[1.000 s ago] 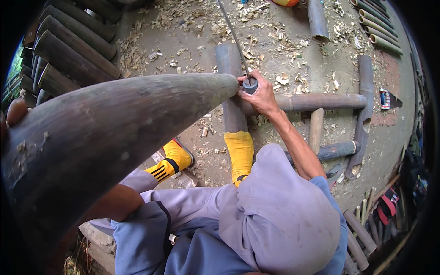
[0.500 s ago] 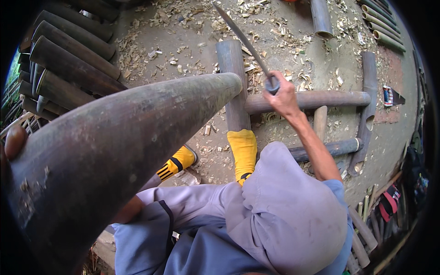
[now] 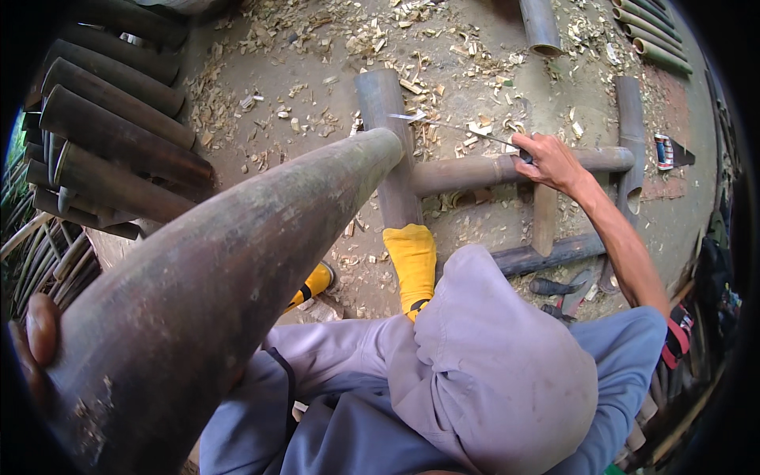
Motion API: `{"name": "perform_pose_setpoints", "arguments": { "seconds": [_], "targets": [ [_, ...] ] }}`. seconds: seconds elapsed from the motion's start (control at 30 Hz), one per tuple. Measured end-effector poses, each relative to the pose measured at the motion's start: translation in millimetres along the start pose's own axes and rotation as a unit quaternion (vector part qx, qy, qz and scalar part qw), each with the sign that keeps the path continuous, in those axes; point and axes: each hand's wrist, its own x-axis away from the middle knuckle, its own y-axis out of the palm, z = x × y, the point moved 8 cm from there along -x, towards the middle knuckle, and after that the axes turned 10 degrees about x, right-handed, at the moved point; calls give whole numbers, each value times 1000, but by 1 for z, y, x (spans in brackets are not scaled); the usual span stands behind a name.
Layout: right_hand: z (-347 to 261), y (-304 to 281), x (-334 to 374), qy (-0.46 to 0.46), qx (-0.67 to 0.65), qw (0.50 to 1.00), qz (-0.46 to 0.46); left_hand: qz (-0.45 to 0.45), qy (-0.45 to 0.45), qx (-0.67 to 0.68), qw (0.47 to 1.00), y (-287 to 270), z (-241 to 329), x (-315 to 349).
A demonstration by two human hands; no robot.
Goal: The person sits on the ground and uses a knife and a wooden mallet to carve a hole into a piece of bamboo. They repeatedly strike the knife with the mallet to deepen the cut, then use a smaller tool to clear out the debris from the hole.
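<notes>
Left hand (image 3: 36, 348) wraps the near bamboo pole (image 3: 222, 285), propped for cutting; right hand (image 3: 550, 162) grips a blade (image 3: 455, 127), its edge at the pole's far tip.

One head-worn fisheye view looks steeply down over the person's knees to the chip-strewn ground (image 3: 261, 103). A bamboo pole (image 3: 214, 285) looms very near at left; straight edges bend toward the rim.

Bare hands and forearms, grey-lilac trousers (image 3: 491, 372), yellow socks (image 3: 412, 261), apparently a blue top (image 3: 625, 356).
</notes>
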Motion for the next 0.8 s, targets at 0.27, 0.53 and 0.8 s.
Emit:
{"name": "perform_pose_setpoints", "arguments": {
  "seconds": [0.27, 0.53, 0.8],
  "targets": [
    [-23, -13, -52, -79, -16, 994, -70, 18, 43, 10, 999, -7, 32, -4],
    [65, -10, 48, 84, 101, 990, -39, 28, 64, 15, 997, -16, 44, 6],
    [55, 62, 183, 378, -26, 902, 206, 7, 85, 28, 996, -5, 41, 11]
  ]
}}
